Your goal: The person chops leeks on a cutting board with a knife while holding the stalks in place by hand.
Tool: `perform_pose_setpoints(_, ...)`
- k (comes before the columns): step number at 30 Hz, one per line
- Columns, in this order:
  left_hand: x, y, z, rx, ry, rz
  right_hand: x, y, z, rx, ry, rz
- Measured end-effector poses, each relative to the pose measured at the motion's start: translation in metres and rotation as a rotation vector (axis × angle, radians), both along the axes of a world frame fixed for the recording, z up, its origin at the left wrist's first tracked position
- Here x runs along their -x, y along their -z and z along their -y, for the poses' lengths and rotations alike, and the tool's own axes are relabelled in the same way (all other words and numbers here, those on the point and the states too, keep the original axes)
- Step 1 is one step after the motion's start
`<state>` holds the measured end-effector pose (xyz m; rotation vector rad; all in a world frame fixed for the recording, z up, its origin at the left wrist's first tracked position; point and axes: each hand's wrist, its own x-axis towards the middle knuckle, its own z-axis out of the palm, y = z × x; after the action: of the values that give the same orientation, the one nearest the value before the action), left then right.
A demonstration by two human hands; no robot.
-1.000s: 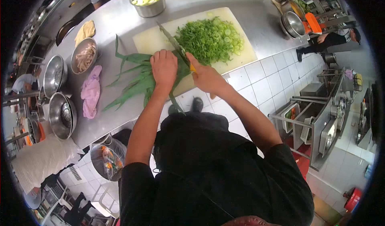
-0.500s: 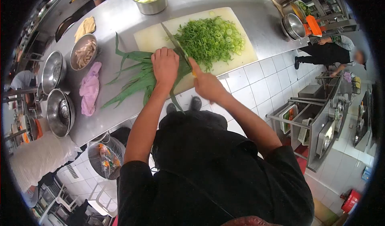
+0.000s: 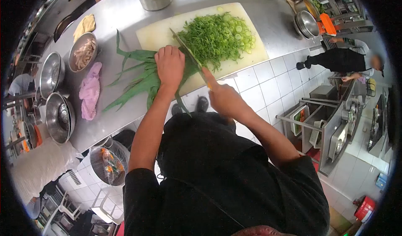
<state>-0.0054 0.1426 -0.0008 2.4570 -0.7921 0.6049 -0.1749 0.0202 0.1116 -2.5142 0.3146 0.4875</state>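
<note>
Long green leek leaves [image 3: 136, 89] lie across the left part of a pale cutting board [image 3: 150, 35] and hang over its edges. My left hand [image 3: 170, 66] presses down on them, fingers together and bent. In my right hand [image 3: 225, 97] is the handle of a knife [image 3: 187, 47]. Its blade points up and left, beside my left fingers and along the cut end of the leaves. Right of the blade spreads a heap of finely sliced greens [image 3: 209, 35], with paler rings on its right side.
On the steel table [image 3: 113, 22] stand a pot of pale green chunks [image 3: 155, 3], a bowl of meat strips [image 3: 81, 53] and metal bowls [image 3: 52, 74]. A pink cloth [image 3: 90, 91] lies nearby. A lined bin [image 3: 98, 169] stands below. A co-worker [image 3: 343, 60] is at right.
My right hand has drawn slightly right and down with the knife. My left hand stays on the leaves. The whole view has shifted a little, and the co-worker at right has moved slightly.
</note>
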Motion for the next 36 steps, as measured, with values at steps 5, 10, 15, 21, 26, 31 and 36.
perform_pose_setpoints(5, 0.000, -0.005, -0.002, -0.003, 0.020, -0.007, -0.056, 0.047, 0.016, -0.084, -0.018, 0.208)
perform_pose_setpoints(10, -0.001, -0.002, 0.000, -0.011, 0.027, -0.009, -0.060, -0.041, 0.014, -0.199, 0.058, -0.132)
perform_pose_setpoints(15, -0.001, -0.004, -0.002, 0.012, 0.023, -0.022, -0.010, -0.060, 0.007, -0.115, 0.043, -0.168)
perform_pose_setpoints(21, -0.001, -0.004, -0.001, 0.002, 0.012, -0.029, -0.020, 0.029, -0.003, -0.005, 0.010, 0.061)
perform_pose_setpoints(26, -0.002, 0.000, -0.001, -0.003, 0.012, -0.008, -0.063, 0.011, 0.013, -0.145, 0.024, 0.079)
perform_pose_setpoints(31, -0.001, -0.001, -0.001, -0.014, 0.007, -0.034, -0.030, -0.060, 0.013, -0.127, 0.024, -0.125)
perform_pose_setpoints(36, 0.000, -0.002, -0.002, -0.020, 0.007, -0.025, 0.007, -0.004, 0.003, -0.017, -0.023, 0.035)
